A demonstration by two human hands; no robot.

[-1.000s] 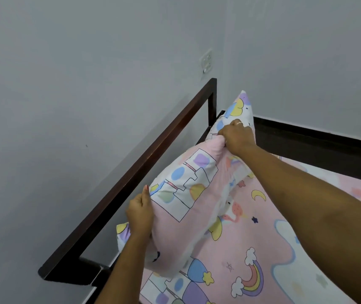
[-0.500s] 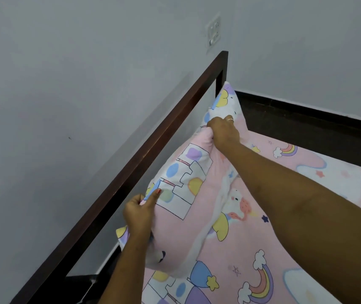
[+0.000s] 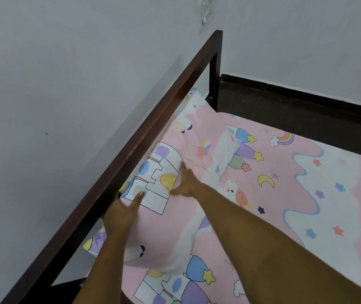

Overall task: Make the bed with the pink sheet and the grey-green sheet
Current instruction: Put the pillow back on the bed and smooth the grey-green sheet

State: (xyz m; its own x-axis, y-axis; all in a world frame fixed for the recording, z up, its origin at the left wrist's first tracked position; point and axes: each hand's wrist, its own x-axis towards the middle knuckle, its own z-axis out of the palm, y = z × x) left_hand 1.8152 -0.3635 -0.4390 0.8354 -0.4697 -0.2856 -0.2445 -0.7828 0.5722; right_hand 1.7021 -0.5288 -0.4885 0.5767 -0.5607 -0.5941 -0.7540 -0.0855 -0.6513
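A pillow [image 3: 175,207] in a pink cartoon-print case lies flat along the dark wooden headboard rail [image 3: 153,132]. Under it the pink sheet [image 3: 285,189], printed with rainbows, stars and moons, covers the mattress. My left hand [image 3: 122,211] rests on the pillow's near left part, fingers straight, close to the rail. My right hand [image 3: 186,181] presses flat on the pillow's middle with fingers spread. No grey-green sheet is in view.
Grey walls meet in the corner behind the bed, with a switch plate [image 3: 206,12] high up. The dark bed frame side [image 3: 296,110] runs along the far edge of the mattress. A narrow gap separates the headboard from the left wall.
The pillow was held upright, gripped at its top edge by both hands; it now lies flat against the headboard and both hands have opened onto it.
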